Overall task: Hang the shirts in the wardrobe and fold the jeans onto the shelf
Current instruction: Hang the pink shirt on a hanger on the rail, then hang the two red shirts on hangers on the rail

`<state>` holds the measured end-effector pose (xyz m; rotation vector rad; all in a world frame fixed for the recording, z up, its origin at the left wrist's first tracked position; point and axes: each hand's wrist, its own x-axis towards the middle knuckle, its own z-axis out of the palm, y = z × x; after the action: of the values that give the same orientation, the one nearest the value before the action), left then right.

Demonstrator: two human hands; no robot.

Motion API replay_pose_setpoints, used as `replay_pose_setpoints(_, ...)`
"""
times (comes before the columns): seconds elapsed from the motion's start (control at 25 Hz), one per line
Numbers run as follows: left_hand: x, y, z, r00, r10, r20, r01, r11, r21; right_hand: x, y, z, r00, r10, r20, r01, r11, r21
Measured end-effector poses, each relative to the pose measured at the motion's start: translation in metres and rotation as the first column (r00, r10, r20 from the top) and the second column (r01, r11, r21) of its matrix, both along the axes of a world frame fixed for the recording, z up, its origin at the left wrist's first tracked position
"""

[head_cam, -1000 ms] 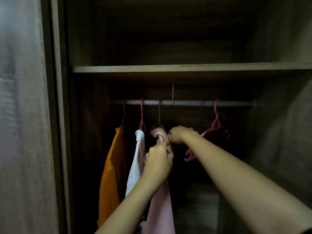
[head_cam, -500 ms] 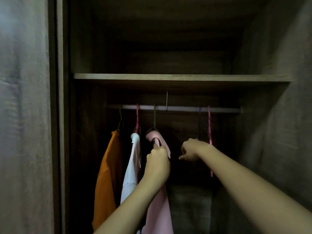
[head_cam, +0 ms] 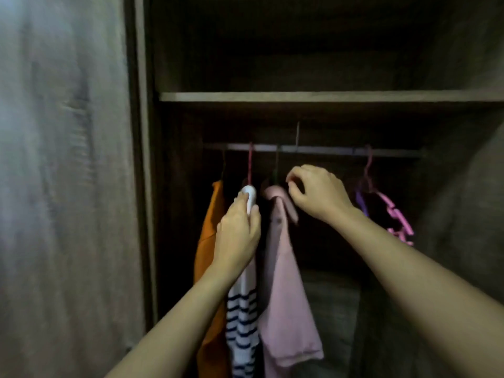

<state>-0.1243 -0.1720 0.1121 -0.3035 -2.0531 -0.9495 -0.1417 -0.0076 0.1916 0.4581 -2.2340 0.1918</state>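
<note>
Three shirts hang from the wardrobe rail (head_cam: 327,150): an orange shirt (head_cam: 208,241) at the left, a white shirt with dark stripes (head_cam: 242,320) in the middle, a pink shirt (head_cam: 286,296) to its right. My left hand (head_cam: 238,236) grips the white striped shirt near its shoulder, just under its red hanger hook. My right hand (head_cam: 316,195) hovers at the pink shirt's collar, fingers curled and pinching close to its dark hanger; whether it touches is unclear. No jeans are in view.
A wooden shelf (head_cam: 327,96) runs above the rail. Empty pink and purple hangers (head_cam: 392,211) hang at the rail's right end. The wardrobe door (head_cam: 68,186) stands at the left, the side wall (head_cam: 463,214) at the right. The interior is dark.
My left hand moved from the pink shirt's collar to the white striped shirt. My right hand rose from beside the pink shirt to its collar. The view moved closer.
</note>
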Motion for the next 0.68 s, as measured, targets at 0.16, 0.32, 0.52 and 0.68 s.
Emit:
replay_pose_setpoints(0.16,0.033,-0.075,-0.029,0.988,0.15,0.031,-0.15,0.989,0.014,0.015,-0.09,-0.042,0.96,0.279,-0.021,-0.279,0.957,-0.081)
replay_pose_setpoints(0.32,0.087,-0.18,-0.092,0.928,0.314,0.201,-0.291,0.947,-0.136,0.034,-0.195,-0.105,0.816,0.563,0.135,-0.557,0.827,-0.083)
replay_pose_setpoints(0.52,0.173,-0.328,-0.183,0.716,0.497,0.49,-0.298,0.852,-0.43,0.062,-0.322,-0.182,0.642,0.679,0.357,-0.675,0.721,-0.157)
replay_pose_setpoints(0.68,0.238,-0.417,-0.245,0.488,0.62,0.614,-0.312,0.781,-0.541,0.076,-0.401,-0.257,0.526,0.643,0.557,-0.67,0.716,-0.194)
